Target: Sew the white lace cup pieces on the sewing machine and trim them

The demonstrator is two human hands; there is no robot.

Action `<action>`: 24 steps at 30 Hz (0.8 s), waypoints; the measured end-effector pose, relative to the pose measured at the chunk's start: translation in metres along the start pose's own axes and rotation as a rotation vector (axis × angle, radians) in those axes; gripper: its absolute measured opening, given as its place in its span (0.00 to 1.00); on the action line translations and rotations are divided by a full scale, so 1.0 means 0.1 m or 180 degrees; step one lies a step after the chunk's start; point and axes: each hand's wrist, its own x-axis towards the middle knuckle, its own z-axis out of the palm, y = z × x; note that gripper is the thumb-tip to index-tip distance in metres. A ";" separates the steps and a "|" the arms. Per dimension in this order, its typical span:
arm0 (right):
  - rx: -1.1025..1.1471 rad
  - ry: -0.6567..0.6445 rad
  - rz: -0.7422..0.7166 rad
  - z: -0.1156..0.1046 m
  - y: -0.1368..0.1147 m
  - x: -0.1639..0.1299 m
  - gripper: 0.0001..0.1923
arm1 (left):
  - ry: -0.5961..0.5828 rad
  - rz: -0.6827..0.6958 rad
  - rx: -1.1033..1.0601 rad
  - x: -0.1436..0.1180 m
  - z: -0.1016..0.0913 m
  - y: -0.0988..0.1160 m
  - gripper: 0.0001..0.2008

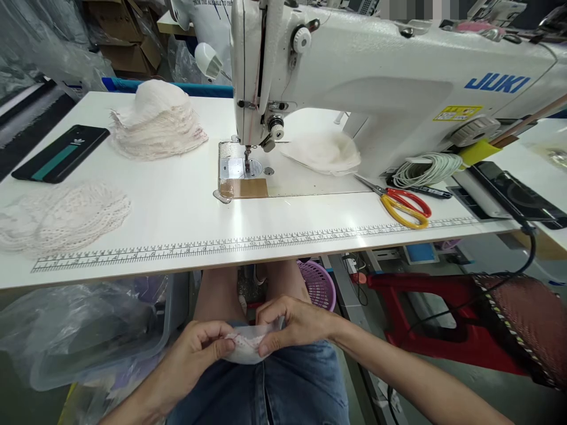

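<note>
Over my lap, a small white fabric piece (246,348) with a lacy, reddish-stitched edge is stretched between my two hands. Its left end is pinched between the thumb and fingers of my left hand (201,345). My right hand (295,323) pinches the opposite end, thumb in front. On the table above stands a white sewing machine (381,77), its needle and presser foot over the metal plate. Cream fabric pieces (328,154) lie under the machine arm. A stack of white fabric cups (157,121) and a pile of lacy pieces (66,215) sit on the left.
Scissors (405,206) with red and yellow handles lie right of the machine bed, near a coil of cord (427,170). A dark phone-like object (62,154) rests at the left. Below are a plastic bin (101,348), a purple basket (318,286) and a red stool (425,342).
</note>
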 end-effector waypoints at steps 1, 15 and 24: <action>-0.0023 -0.0009 -0.0049 0.01 -0.02 0.00 0.19 | 0.0051 -0.0018 -0.0080 -0.01 0.00 -0.01 0.20; -0.0421 -0.0037 -0.0065 0.01 -0.07 0.03 0.18 | 0.0070 -0.0117 -0.0011 0.05 0.04 0.06 0.21; -0.0150 -0.0294 -0.0140 -0.04 0.00 0.02 0.19 | -0.0184 0.0058 -0.0249 0.06 0.04 -0.06 0.24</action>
